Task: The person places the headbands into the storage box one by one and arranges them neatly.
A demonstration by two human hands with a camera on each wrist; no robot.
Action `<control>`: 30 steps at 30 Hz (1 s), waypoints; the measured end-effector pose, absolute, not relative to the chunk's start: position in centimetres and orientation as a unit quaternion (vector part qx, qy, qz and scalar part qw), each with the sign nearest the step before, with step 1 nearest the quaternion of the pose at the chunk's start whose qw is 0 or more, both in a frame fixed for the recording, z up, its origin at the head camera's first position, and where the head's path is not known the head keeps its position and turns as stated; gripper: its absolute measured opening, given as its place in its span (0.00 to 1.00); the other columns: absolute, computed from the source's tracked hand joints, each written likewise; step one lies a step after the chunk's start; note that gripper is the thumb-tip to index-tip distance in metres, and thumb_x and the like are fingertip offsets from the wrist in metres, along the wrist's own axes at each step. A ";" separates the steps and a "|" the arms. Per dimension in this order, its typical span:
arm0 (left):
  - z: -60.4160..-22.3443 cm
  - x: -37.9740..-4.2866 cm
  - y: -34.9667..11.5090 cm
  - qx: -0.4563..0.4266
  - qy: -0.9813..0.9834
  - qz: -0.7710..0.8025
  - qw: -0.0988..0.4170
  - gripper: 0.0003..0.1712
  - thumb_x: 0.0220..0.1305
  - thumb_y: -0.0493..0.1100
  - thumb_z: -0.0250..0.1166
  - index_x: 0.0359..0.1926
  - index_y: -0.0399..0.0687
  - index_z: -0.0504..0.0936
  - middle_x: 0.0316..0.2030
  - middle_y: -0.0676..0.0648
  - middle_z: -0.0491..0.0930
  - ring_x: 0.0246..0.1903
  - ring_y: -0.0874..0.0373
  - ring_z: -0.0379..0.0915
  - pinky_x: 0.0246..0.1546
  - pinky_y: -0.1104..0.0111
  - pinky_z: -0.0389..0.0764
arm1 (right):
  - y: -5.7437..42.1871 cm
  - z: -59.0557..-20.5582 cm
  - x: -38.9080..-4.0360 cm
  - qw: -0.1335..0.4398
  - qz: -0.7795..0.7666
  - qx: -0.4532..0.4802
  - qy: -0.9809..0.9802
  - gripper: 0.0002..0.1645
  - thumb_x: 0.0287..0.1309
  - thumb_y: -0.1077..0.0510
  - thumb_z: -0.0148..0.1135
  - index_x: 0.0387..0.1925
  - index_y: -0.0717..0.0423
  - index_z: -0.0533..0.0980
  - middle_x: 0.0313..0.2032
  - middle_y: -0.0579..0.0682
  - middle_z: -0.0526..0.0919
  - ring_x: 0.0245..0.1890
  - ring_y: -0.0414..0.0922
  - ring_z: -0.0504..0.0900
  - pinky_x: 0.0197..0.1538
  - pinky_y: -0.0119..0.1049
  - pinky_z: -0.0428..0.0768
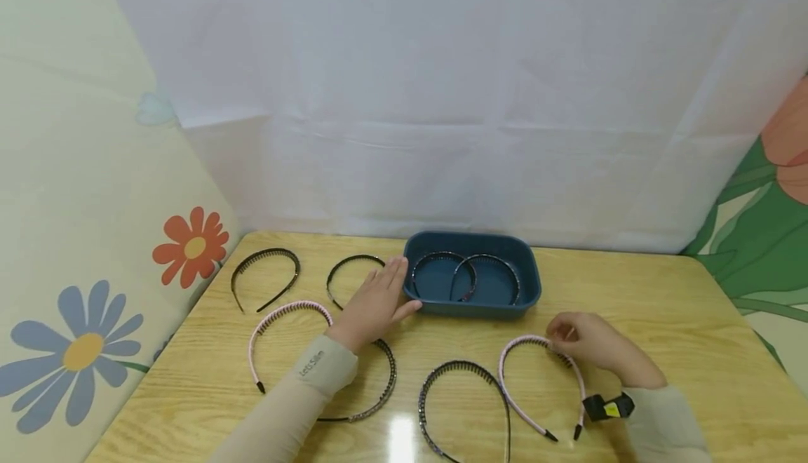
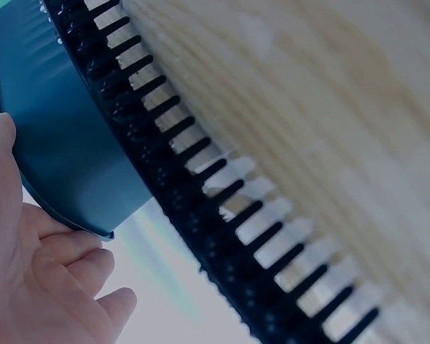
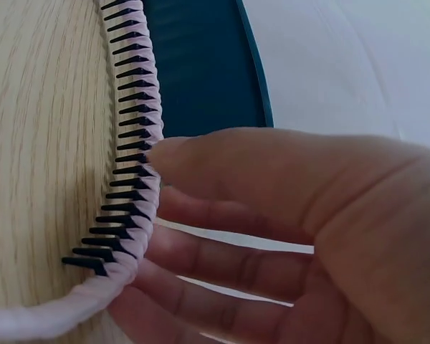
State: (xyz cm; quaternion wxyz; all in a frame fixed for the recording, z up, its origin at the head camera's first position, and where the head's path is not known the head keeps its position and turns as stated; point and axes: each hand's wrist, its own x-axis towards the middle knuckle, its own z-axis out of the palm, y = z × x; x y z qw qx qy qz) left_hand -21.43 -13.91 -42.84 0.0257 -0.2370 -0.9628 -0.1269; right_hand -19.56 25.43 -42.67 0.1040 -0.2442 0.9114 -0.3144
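Two headbands in the bin, six out on the tabletop

The blue bin point(image 1: 473, 311) sits by the far edge of the tabletop point(image 1: 631, 294), holding two dark headbands point(image 1: 518, 287) that overlap. If filling it is the work, that looks like an early stage: two done, six left.

The right hand point(image 1: 587, 340) pinches the right pink headband point(image 1: 502, 365), thumb on one side and fingers on the other; the band is right of the bin, towards the near edge, its tips towards that edge. The left hand point(image 1: 372, 305) is flat, fingers straight and together against the bin's left end, thumb by its front corner, probably steadying it.

The others seem untouched by fingers: a black headband point(image 1: 278, 250) near the far-left corner, a thin black one point(image 1: 353, 257) beside the bin, the left pink headband point(image 1: 297, 304) nearer the left edge, a speckled headband point(image 1: 394, 379) and a beaded headband point(image 1: 421, 400) towards the near edge.

The left hand and sleeve point(image 1: 284, 393) cover parts of three bands; whether these touch is unclear. The beaded one is cut off by the frame, as is the near edge. Which toothed band crosses the left wrist view cannot be told.
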 end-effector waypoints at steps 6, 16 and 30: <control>-42.9 -21.4 -13.9 -0.239 -0.962 -0.131 0.025 0.49 0.77 0.62 0.52 0.78 0.30 0.46 0.78 0.33 0.46 0.78 0.40 0.40 0.77 0.44 0.47 | 25.7 -42.9 -19.5 0.131 -0.314 -0.237 0.910 0.07 0.55 0.63 0.72 0.36 0.59 0.82 0.30 0.43 0.81 0.31 0.37 0.76 0.32 0.31 0.77; -42.8 -21.5 -13.9 -0.242 -0.961 -0.128 0.028 0.49 0.77 0.62 0.52 0.78 0.30 0.46 0.78 0.33 0.46 0.78 0.40 0.42 0.76 0.44 0.48 | 25.8 -43.1 -19.4 0.131 -0.319 -0.239 0.907 0.06 0.54 0.68 0.70 0.35 0.61 0.82 0.29 0.44 0.81 0.30 0.37 0.75 0.29 0.30 0.77; -42.7 -21.4 -14.0 -0.242 -0.962 -0.124 0.021 0.49 0.78 0.62 0.51 0.78 0.30 0.45 0.78 0.33 0.45 0.78 0.40 0.40 0.76 0.43 0.48 | 26.0 -42.5 -19.4 0.140 -0.337 -0.221 0.905 0.06 0.60 0.68 0.64 0.39 0.64 0.81 0.31 0.46 0.82 0.32 0.41 0.79 0.32 0.31 0.81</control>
